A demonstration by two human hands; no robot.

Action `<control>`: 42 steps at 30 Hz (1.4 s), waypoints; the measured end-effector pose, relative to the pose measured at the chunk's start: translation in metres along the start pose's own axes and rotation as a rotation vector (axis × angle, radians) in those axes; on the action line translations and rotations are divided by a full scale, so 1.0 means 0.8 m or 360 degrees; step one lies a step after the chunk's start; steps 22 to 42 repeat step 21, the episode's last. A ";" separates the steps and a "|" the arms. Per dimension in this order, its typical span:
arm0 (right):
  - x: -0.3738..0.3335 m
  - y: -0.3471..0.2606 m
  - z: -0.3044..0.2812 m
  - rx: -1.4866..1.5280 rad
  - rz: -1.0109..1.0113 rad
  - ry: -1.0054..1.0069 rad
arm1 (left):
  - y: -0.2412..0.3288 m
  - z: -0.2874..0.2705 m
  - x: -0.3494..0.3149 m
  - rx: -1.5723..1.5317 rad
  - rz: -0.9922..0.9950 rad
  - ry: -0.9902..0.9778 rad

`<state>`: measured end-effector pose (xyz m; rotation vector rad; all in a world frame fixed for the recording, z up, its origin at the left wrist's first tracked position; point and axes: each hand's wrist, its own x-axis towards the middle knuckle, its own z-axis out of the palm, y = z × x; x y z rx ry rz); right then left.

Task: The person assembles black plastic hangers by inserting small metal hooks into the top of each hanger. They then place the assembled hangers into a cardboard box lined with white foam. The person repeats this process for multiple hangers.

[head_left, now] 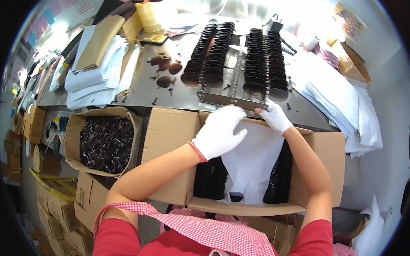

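Note:
My left hand (219, 132), in a white glove, is over the open cardboard box (168, 156). Its thumb stands apart from its fingers, which reach close to the front bar of a metal rack (233, 101). At that bar's right end, my right hand (276, 117), gloved with a bare fingertip showing, grips the rack. Rows of dark sunglass lenses (256, 62) stand on edge in the rack. Inside the box, white paper (254, 152) lies between stacks of black lenses (210, 178), with one loose dark lens (236, 196) near the front.
A carton of small dark pieces (107, 142) stands left of the box. Loose brown lenses (165, 81) and small dark clips lie on the metal table (143, 87). White paper stacks (91, 79) are at the left, more sheets (333, 87) at the right. Tape rolls (148, 17) stand behind.

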<state>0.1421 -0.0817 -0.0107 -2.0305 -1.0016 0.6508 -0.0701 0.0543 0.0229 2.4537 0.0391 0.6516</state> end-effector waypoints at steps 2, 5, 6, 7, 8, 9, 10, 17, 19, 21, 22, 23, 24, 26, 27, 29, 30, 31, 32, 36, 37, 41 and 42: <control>-0.001 0.006 -0.015 -0.0931 0.0053 -0.0134 | -0.007 0.016 0.020 0.0372 0.0048 0.0003; -0.006 -0.023 -0.034 -0.0315 0.0244 -0.0143 | -0.039 0.037 0.021 0.0621 0.0041 0.0112; -0.009 -0.019 -0.044 -0.0028 0.0203 -0.0069 | -0.041 0.040 0.024 0.0630 0.0043 0.0143; -0.008 -0.016 -0.053 0.0113 0.0562 0.0111 | -0.042 0.041 0.023 0.0641 0.0052 0.0141; -0.009 0.026 -0.055 0.0253 0.0342 0.0396 | -0.036 0.045 0.029 0.0616 0.0089 0.0155; -0.007 0.032 -0.054 0.0500 0.0187 0.0446 | -0.036 0.047 0.029 0.0611 0.0096 0.0167; -0.004 0.037 -0.052 0.0744 0.0028 0.0494 | -0.035 0.049 0.030 0.0607 0.0102 0.0179; 0.009 -0.005 -0.017 0.0943 -0.0238 0.0313 | -0.029 0.038 0.030 0.0613 0.0041 0.0073; 0.005 -0.004 0.007 0.0527 -0.0378 0.0640 | -0.031 0.034 0.029 0.0633 0.0022 0.0053; 0.002 -0.001 0.028 0.0105 -0.0555 0.0875 | -0.028 0.036 0.024 0.0623 0.0004 0.0049; 0.002 -0.001 0.028 0.0105 -0.0555 0.0875 | -0.028 0.036 0.024 0.0623 0.0004 0.0049; 0.002 -0.001 0.028 0.0105 -0.0555 0.0875 | -0.028 0.036 0.024 0.0623 0.0004 0.0049; 0.002 -0.001 0.028 0.0105 -0.0555 0.0875 | -0.028 0.036 0.024 0.0623 0.0004 0.0049; 0.002 -0.001 0.028 0.0105 -0.0555 0.0875 | -0.028 0.036 0.024 0.0623 0.0004 0.0049; 0.002 -0.001 0.028 0.0105 -0.0555 0.0875 | -0.028 0.036 0.024 0.0623 0.0004 0.0049; 0.002 -0.001 0.028 0.0105 -0.0555 0.0875 | -0.028 0.036 0.024 0.0623 0.0004 0.0049; 0.002 -0.001 0.028 0.0105 -0.0555 0.0875 | -0.028 0.036 0.024 0.0623 0.0004 0.0049; 0.002 -0.001 0.028 0.0105 -0.0555 0.0875 | -0.028 0.036 0.024 0.0623 0.0004 0.0049; 0.002 -0.001 0.028 0.0105 -0.0555 0.0875 | -0.028 0.036 0.024 0.0623 0.0004 0.0049; 0.002 -0.001 0.028 0.0105 -0.0555 0.0875 | -0.028 0.036 0.024 0.0623 0.0004 0.0049; 0.002 -0.001 0.028 0.0105 -0.0555 0.0875 | -0.028 0.036 0.024 0.0623 0.0004 0.0049; 0.002 -0.001 0.028 0.0105 -0.0555 0.0875 | -0.028 0.036 0.024 0.0623 0.0004 0.0049; 0.002 -0.001 0.028 0.0105 -0.0555 0.0875 | -0.028 0.036 0.024 0.0623 0.0004 0.0049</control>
